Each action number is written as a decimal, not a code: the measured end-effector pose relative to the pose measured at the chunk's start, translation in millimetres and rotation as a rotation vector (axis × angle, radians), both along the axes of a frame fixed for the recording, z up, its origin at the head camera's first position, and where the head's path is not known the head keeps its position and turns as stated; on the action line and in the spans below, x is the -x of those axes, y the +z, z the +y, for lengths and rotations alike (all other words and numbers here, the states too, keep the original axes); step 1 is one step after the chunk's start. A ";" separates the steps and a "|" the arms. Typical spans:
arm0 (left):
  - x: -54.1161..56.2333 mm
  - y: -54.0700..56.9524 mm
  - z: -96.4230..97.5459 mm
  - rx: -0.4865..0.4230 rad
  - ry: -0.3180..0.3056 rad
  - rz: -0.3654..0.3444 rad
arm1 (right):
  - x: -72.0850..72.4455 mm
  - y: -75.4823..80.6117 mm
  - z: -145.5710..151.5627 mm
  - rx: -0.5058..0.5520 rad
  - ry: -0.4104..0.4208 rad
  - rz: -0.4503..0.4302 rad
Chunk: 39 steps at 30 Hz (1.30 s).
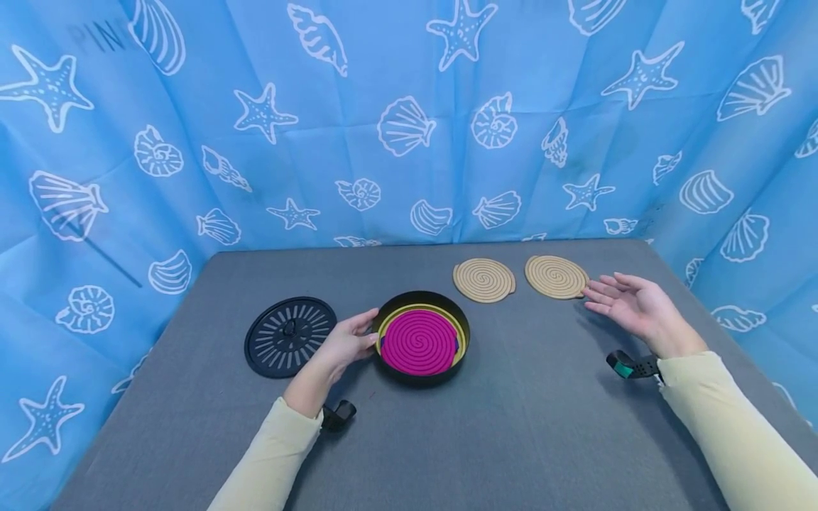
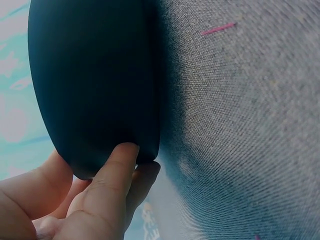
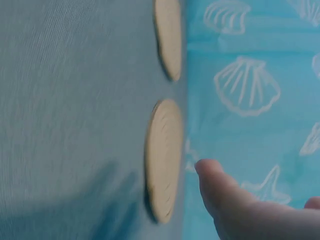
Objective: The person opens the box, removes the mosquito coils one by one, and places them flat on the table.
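My left hand (image 1: 348, 341) holds the left side of a round black mosquito coil tin (image 1: 427, 381); in the left wrist view its fingers (image 2: 107, 185) lie against the dark side wall and at the rim. Inside the tin, a magenta mosquito coil (image 1: 419, 342) lies on top, with a yellow ring (image 1: 461, 355) and a bit of dark blue showing around it. My right hand (image 1: 633, 309) is empty, palm turned up and fingers extended, close beside a tan mosquito coil (image 1: 554, 277). Another tan coil (image 1: 483, 279) lies flat to its left.
The slotted black lid (image 1: 290, 337) rests left of the tin, behind my left wrist. Grey cloth (image 1: 498, 426) covers the table. A thin pink sliver (image 2: 219, 28) lies on it near the tin. Blue shell-patterned curtains (image 1: 358, 142) stand behind and at both sides.
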<state>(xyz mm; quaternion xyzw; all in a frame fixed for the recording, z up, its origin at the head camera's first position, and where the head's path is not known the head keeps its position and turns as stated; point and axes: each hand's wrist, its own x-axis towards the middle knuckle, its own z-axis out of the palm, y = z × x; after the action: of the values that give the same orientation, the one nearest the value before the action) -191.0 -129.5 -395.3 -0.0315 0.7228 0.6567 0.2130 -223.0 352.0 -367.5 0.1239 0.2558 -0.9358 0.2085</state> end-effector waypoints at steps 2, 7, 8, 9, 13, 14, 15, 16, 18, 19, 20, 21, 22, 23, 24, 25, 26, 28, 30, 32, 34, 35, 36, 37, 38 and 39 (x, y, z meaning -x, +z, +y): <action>-0.1 -0.1 -0.2 -0.001 -0.002 0.002 | -3.0 2.2 -5.4 -0.003 0.023 0.019; -0.4 0.7 -0.4 -0.007 -0.001 -0.002 | -11.0 7.3 -19.2 -0.034 0.078 0.085; -0.6 1.0 -0.4 -0.006 0.001 -0.002 | -12.6 8.3 -22.4 -0.047 0.089 0.099; -0.9 1.2 -0.3 -0.007 0.003 -0.003 | -14.1 9.2 -25.6 -0.061 0.100 0.114; -1.3 0.8 -0.2 0.000 0.015 -0.008 | -18.6 10.0 -38.1 -0.123 0.149 0.167; -1.4 0.8 -0.5 0.006 0.013 -0.004 | -19.5 9.9 -40.9 -0.139 0.160 0.175; -1.3 0.7 -0.5 0.008 0.013 -0.004 | -20.7 9.7 -43.3 -0.154 0.171 0.186; -1.0 0.6 -0.4 0.008 0.013 -0.005 | -21.9 9.5 -45.3 -0.156 0.180 0.192; -0.3 0.6 -0.4 0.009 0.010 -0.007 | -24.2 8.4 -49.0 -0.157 0.194 0.210; 0.0 0.5 -0.4 0.009 0.008 -0.006 | -25.6 8.2 -51.1 -0.152 0.197 0.219; 0.4 0.4 -0.4 0.010 0.005 -0.004 | -26.6 7.3 -53.0 -0.135 0.200 0.225; 0.8 0.1 -0.3 0.008 0.005 -0.007 | -27.9 6.8 -55.4 -0.114 0.204 0.234; 1.1 0.0 -0.4 0.006 0.005 -0.007 | -28.7 5.9 -58.1 -0.092 0.213 0.248; 1.3 -0.2 -0.5 0.006 0.004 -0.007 | -29.8 5.6 -61.4 -0.083 0.223 0.263; 1.4 -0.2 -0.6 0.005 0.003 -0.006 | -30.9 5.6 -65.0 -0.075 0.237 0.279; 1.5 -0.1 -0.7 0.004 0.003 -0.005 | -32.3 6.1 -69.0 -0.072 0.248 0.292; 1.6 -0.1 -0.8 0.003 0.002 -0.005 | -33.4 6.3 -72.7 -0.074 0.260 0.307; 1.4 0.3 -0.8 0.001 0.002 -0.002 | -35.9 8.2 -80.5 -0.116 0.276 0.334; 0.9 0.6 -0.7 0.002 0.001 0.002 | -38.3 11.0 -87.7 -0.176 0.285 0.354; 0.5 0.5 -0.5 0.002 0.001 0.007 | -40.1 13.0 -93.7 -0.234 0.290 0.377; 0.0 0.2 -0.4 0.005 -0.001 0.011 | -41.5 15.0 -99.3 -0.290 0.294 0.401; -0.1 0.0 -0.4 0.005 -0.001 0.013 | -42.3 15.9 -102.0 -0.312 0.298 0.411; -0.2 -0.2 -0.4 0.006 0.000 0.013 | -43.0 16.6 -104.6 -0.330 0.302 0.417; -0.3 -0.2 -0.5 0.007 -0.001 0.013 | -43.7 17.1 -107.0 -0.347 0.307 0.426; -0.2 -0.4 -0.5 0.007 -0.002 0.013 | -44.4 17.6 -109.5 -0.365 0.309 0.429; 0.0 -0.5 -0.4 0.008 -0.003 0.013 | -45.0 17.8 -111.7 -0.383 0.314 0.435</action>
<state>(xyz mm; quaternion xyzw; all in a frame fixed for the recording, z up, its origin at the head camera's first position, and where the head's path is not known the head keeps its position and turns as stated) -190.9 -129.9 -395.8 -0.0268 0.7268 0.6537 0.2091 -178.0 240.2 -349.7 -0.0828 0.4817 -0.8316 0.2637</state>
